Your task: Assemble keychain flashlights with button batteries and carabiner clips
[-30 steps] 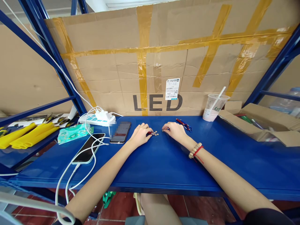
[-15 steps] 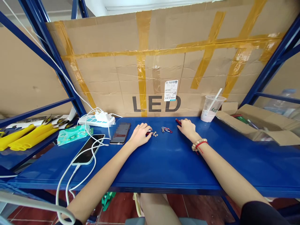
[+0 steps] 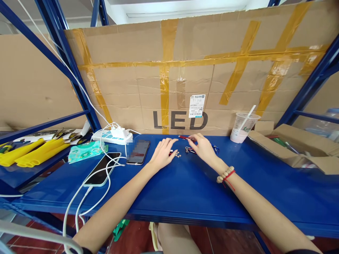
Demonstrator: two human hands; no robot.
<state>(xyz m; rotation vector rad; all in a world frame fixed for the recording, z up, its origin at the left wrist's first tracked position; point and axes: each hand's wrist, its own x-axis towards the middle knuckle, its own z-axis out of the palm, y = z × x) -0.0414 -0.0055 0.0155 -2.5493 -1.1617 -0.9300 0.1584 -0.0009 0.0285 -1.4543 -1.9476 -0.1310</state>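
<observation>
My left hand (image 3: pixel 163 154) rests on the blue shelf (image 3: pixel 182 190), fingers apart, beside several small silvery round pieces (image 3: pixel 178 155). A small dark red item (image 3: pixel 171 152) lies partly under its fingers; no grip on it shows. The fingers of my right hand (image 3: pixel 200 145) are closed on a slim red object (image 3: pixel 183 137), which points left toward my left hand. Below my right fingers lies a red carabiner with metal parts (image 3: pixel 190 150), partly covered. A blue carabiner (image 3: pixel 216 149) shows just right of my right hand.
Two phones (image 3: pixel 138 152) (image 3: pixel 102 171), white cables and a power strip (image 3: pixel 106 136) are at left, near a green packet (image 3: pixel 85 152) and yellow items (image 3: pixel 42 151). A plastic cup (image 3: pixel 242 127) and an open carton (image 3: pixel 286 146) stand at right. Taped cardboard (image 3: pixel 119 84) stands behind.
My right hand has moved left with the slim red object, over the red carabiner, and the blue carabiner now shows. My left hand's thumb and fingers have spread. The view has shifted slightly.
</observation>
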